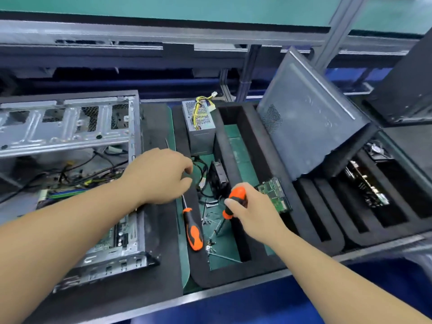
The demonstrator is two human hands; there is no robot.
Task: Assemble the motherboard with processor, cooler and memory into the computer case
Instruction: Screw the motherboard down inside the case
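Head view, looking down: your two bare forearms come in from the bottom edge. Your right hand point(251, 212) is nearest, its fingers curled round the orange-and-black handle of a screwdriver point(233, 202) held over the green floor of a foam tray point(203, 274). Its shaft points down toward a scatter of small screws point(209, 246); whether the tip touches anything you cannot tell. Just left of that hand a second screwdriver point(192, 230) lies on the tray's foam rim, handle toward you, blade pointing away.

Your left hand point(163, 175) hovers a little farther out, above the gap between the computer case point(112, 258) and the tray. Its fingers are bent inward, thumb close to the fingertips, near a bundle of black cables point(201, 169); whether it pinches one is not clear.

On your left, the case lies open on its side on a black mat. The motherboard point(117, 237) sits inside it, partly hidden by your left arm, with green and blue slots showing and loose wires above.

Beyond your right hand, a small green circuit board point(274, 195) leans in the tray, and a black fan point(219, 174) stands beside the cables. Farther back sits a grey power supply point(201, 127) with yellow wires. A grey side panel point(308, 118) leans tilted over the foam slots on the right.
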